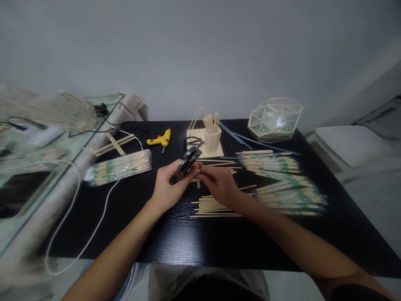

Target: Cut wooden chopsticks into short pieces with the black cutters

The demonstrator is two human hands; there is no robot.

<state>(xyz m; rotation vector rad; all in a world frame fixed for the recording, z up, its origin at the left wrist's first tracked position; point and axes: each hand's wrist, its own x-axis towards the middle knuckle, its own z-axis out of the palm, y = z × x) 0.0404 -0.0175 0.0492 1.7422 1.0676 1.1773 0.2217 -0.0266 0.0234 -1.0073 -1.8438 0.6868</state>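
My left hand (169, 184) is closed around a dark pliers-like tool (186, 163), which tilts up and to the right above the table. Thumb and fingertips of my right hand (221, 184) are pinched together right beside my left fingertips. Whatever small thing they hold is hidden between the fingers. Just below and to the right of the hands lie loose wooden sticks (213, 207). Beyond them a wooden stick cup (213, 140), filled with upright sticks, stands on a pale square base. Black-handled scissors (193, 141) lie beside the cup.
A yellow glue gun (159, 138) rests at the back left, near a wrapped chopstick pack (120, 167) and a white cable (78, 192). More chopstick packs (288, 192) spread on the right. Behind them stands a geometric stick frame (275, 119) with clear panels. Blue-grey strips (234, 134) lie at the back.
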